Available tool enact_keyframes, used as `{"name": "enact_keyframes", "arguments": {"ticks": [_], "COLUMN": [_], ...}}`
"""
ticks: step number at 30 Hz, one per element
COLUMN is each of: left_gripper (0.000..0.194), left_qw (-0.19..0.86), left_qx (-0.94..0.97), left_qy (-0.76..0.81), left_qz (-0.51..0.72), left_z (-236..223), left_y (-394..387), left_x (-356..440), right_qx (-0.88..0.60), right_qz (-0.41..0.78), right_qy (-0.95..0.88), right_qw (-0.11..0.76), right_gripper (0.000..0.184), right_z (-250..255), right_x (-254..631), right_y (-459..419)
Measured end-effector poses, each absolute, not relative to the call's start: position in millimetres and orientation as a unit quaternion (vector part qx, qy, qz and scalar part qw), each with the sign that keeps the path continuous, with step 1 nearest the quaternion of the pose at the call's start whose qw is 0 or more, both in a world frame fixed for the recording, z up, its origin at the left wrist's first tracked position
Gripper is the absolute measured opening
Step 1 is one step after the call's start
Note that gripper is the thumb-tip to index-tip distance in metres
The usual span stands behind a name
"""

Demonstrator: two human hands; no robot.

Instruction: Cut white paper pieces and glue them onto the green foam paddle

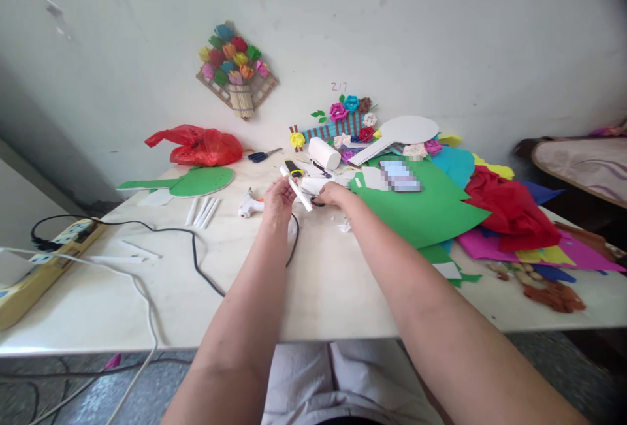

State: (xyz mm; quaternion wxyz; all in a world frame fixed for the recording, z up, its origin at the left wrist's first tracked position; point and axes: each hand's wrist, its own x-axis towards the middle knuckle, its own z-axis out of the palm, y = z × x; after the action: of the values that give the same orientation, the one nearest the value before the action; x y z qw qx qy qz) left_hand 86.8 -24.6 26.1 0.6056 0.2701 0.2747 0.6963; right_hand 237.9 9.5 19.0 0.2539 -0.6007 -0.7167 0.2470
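Your pale table (181, 307) is the biggest thing here, running across beneath both forearms. On its right lie large green sheets (421, 222), with a crumpled red piece (509, 209) partly beyond them. At the far left edge sits a yellow power strip (59, 258) with plugs in it. Toward the wall you have a red plastic bag (196, 145), and just in front of it a green paddle shape (203, 181). A white paddle shape (409, 130) rests on the pile behind the green sheets.

Your left hand (280, 198) is nearly closed — thumb and fingers pinch a slim white stick (300, 194), which slants down toward your other hand. Your right hand (337, 195) is just beside it, fingers bent around or against something small and dark; you can't tell from here what it is, or how firmly it is gripped.

Beyond your hands lies a thick white roll (324, 153). The white glue gun (249, 205) lies just left of your left wrist, dark scissors (264, 155) near the bag, and a yellow-and-black cutter (294, 168) just past your left fingertips. Smaller again — loose white sticks (200, 212) sit side by side, left of the glue gun.
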Motion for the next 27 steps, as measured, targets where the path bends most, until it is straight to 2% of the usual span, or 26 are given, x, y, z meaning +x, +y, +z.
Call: {"name": "enact_keyframes", "arguments": {"ticks": [3,6,8,9,12,15,20,27], "left_gripper": [0.016,0.016,0.015,0.014,0.014,0.017,0.021,0.03], "left_qw": [0.604,0.599,0.593,0.59,0.58,0.568,0.556,0.596], "left_qx": [0.275,0.275,0.271,0.268,0.27,0.277,0.285,0.354], "left_qy": [0.263,0.262,0.266,0.268,0.265,0.261,0.262,0.262], "left_qz": [0.7,0.705,0.71,0.713,0.721,0.73,0.736,0.672], "left_z": [24.9,24.8,25.2,25.4,25.8,25.3,23.2,18.5], "left_y": [-23.8,-23.6,-23.9,-24.1,-25.1,-26.0,-24.8,-22.4], "left_x": [86.9,86.8,86.8,86.8,86.8,86.5,85.6,86.4], "right_qx": [-0.608,-0.704,-0.705,-0.69,-0.608,-0.536,-0.52,-0.491], "right_qz": [0.284,0.152,0.098,0.118,0.285,0.39,0.339,0.358], "right_qy": [-0.708,-0.672,-0.663,-0.663,-0.662,-0.663,-0.687,-0.68], "right_qw": [0.218,0.174,0.232,0.264,0.333,0.349,0.378,0.409], "right_gripper": [0.025,0.026,0.021,0.025,0.042,0.048,0.026,0.025], "right_z": [27.2,39.3,43.8,44.4,40.4,31.4,16.5,12.4], "right_x": [235.7,227.5,222.6,221.0,219.3,218.0,212.7,213.1], "right_y": [6.6,-9.0,-21.8,-27.7,-41.5,-47.6,-43.5,-39.3]}}
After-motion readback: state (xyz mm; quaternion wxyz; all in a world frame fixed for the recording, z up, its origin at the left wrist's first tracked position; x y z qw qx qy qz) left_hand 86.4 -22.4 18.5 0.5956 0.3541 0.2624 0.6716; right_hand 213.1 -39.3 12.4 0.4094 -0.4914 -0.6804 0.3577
